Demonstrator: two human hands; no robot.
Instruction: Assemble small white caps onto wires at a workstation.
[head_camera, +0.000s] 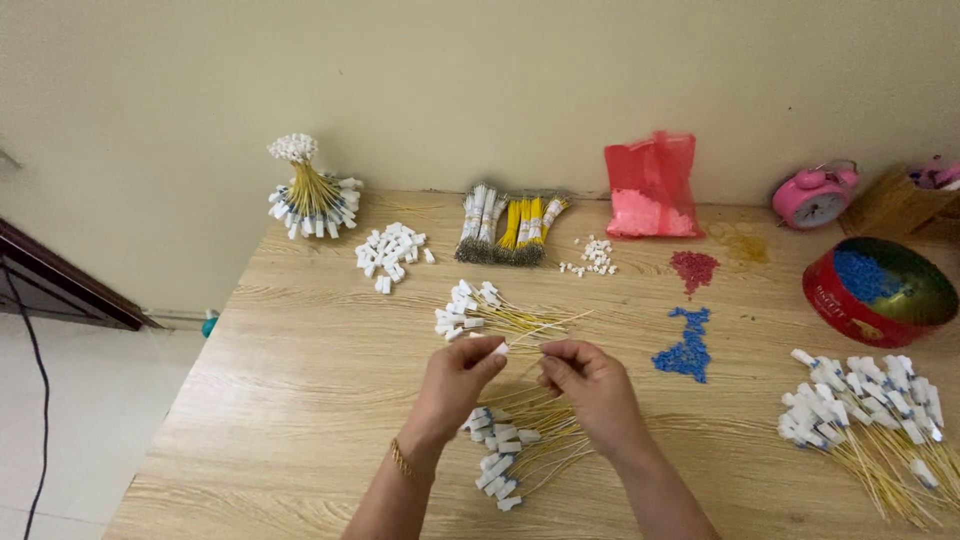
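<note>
- Across the whole lower frame runs the wooden counter (300, 400), the biggest thing in view, with small parts laid out on it in separate heaps.
- At the right edge sits a round red tin (850, 310) holding blue beads; above it, at upper right, a pink alarm clock (812, 198), and left of that a red plastic bag (650, 185) against the wall.
- Lower right lies a broad heap of yellow wires with white tags (865, 410); a like heap (505, 455) lies at bottom centre, just under the hands.
- Top centre holds bundles of white and yellow wires (510, 225); at upper left a tied sheaf of capped wires (310, 195) stands on end.
- Loose white caps (390, 252) lie left of centre; a blue bead pile (686, 345) and a red bead pile (693, 268) lie right of centre.
- The left hand (455, 385) is pinched shut on a small white cap (500, 348).
- The right hand (595, 385) is pinched shut on a thin yellow wire (528, 346), whose tip meets the cap between the two hands, just above the counter at centre frame.
- To do this well, I judge, the wire should be gripped close to its tip so it cannot bend, held in line with the cap's opening, and pushed straight.
</note>
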